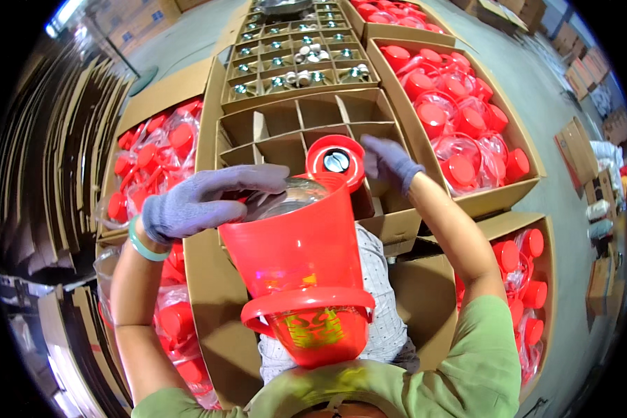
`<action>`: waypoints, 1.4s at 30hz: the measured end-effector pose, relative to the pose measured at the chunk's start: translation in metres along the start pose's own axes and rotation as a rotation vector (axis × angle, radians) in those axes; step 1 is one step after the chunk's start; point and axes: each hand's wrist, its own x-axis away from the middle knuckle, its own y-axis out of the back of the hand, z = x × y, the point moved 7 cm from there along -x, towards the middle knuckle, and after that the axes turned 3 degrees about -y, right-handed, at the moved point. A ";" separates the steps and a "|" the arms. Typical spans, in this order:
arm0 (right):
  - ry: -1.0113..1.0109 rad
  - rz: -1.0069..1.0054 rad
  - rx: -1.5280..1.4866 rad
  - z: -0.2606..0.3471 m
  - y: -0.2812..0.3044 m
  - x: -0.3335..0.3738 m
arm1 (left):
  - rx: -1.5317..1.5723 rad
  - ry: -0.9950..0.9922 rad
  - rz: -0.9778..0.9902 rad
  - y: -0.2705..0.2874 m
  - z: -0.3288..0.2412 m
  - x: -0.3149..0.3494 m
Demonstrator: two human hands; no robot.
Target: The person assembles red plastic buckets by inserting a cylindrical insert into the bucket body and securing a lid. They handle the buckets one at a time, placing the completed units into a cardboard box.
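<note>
A bright red plastic flask casing (292, 244) is propped in front of my body, its wide mouth facing away and a red hoop handle (306, 299) round its narrower lower part. A shiny glass liner (296, 198) shows in the mouth. My gloved left hand (219, 198) clasps the liner at the casing's rim, fingers over it and thumb below. Just beyond the rim is a round red plastic part (336, 160) with a pale, dark-ringed centre. Slightly blurred, my gloved right hand (391, 160) is beside that part, fingers stretched; contact is hard to judge.
A divided carton (279, 125) stands directly ahead. Behind it, another carton (231, 90) holds several glass liners and small pale pieces. Cartons of red flask parts in clear plastic flank me at left (164, 90) and right (529, 188). Flattened cardboard (63, 153) is stacked far left.
</note>
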 end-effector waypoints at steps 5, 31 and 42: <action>-0.448 -0.330 -0.277 -0.118 -0.030 0.013 | -0.542 0.042 0.193 0.010 -0.016 -0.019; 1.547 -0.317 0.389 0.174 -0.130 0.212 | 0.411 0.189 -0.477 0.025 -0.011 -0.064; 1.530 -0.005 0.706 0.218 -0.188 0.238 | 0.356 -0.311 -0.636 0.029 -0.036 -0.047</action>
